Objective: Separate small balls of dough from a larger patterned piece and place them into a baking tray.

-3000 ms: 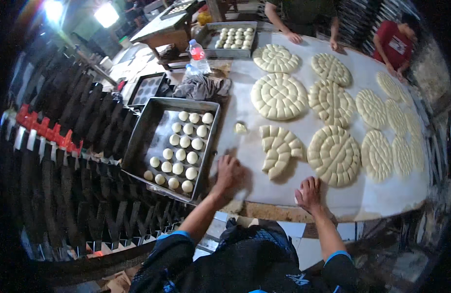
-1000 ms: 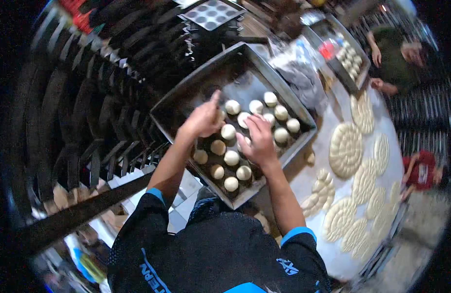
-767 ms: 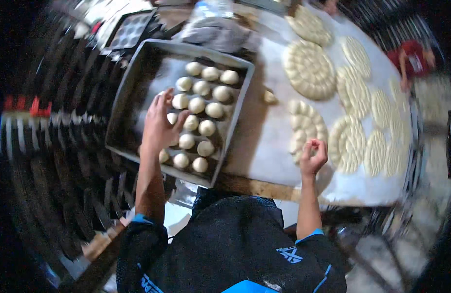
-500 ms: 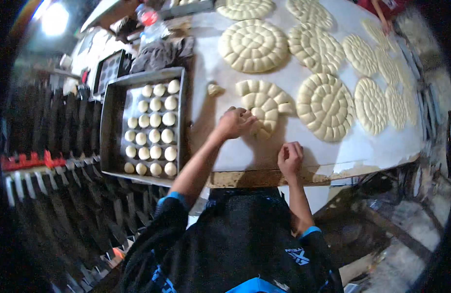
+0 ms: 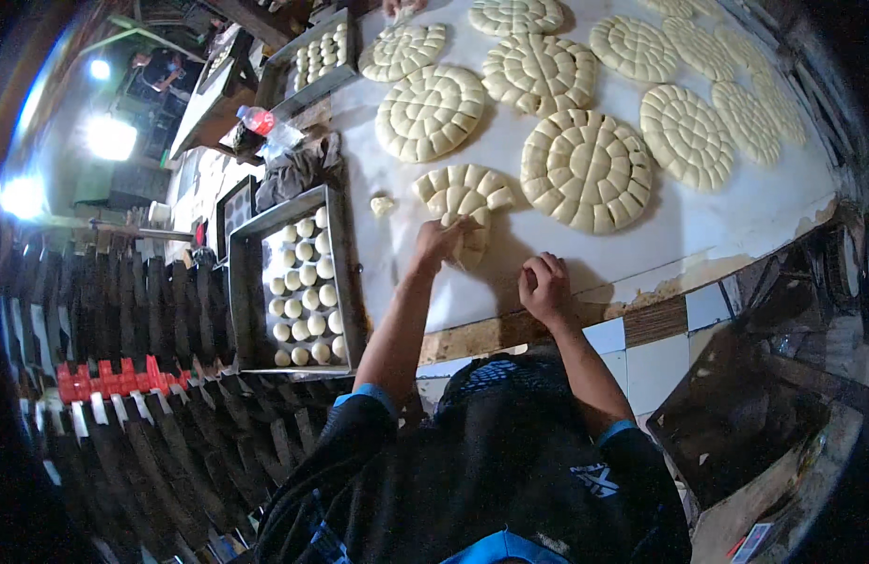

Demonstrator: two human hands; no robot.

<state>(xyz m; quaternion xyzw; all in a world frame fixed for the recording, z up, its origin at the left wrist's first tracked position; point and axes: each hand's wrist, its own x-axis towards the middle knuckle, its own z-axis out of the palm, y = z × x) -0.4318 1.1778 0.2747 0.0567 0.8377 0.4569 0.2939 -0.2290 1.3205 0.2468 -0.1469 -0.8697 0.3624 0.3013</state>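
A partly used round of cut dough (image 5: 465,188) lies on the pale tabletop, its wedge pieces still joined in a fan. My left hand (image 5: 440,242) reaches onto its near side, with fingers bent down over the pieces and closed on dough. Farther right, close to the table's front edge, my right hand (image 5: 545,289) is curled into a loose fist against the surface; whatever lies beneath its fingers is hidden. A small loose lump of dough (image 5: 383,205) sits left of the fan. The metal tray (image 5: 350,324) at my left carries rows of smooth dough balls (image 5: 309,274).
Whole scored dough rounds (image 5: 587,171) cover the far and right parts of the table. Beyond the tray are a dark cloth (image 5: 298,174), a plastic bottle (image 5: 258,120) and another tray of balls (image 5: 301,92). Another person's hand (image 5: 397,7) touches dough at the far edge.
The view has swung to the right. My left hand stays at the dough fan's near side, and my right hand remains curled by the table's front edge.
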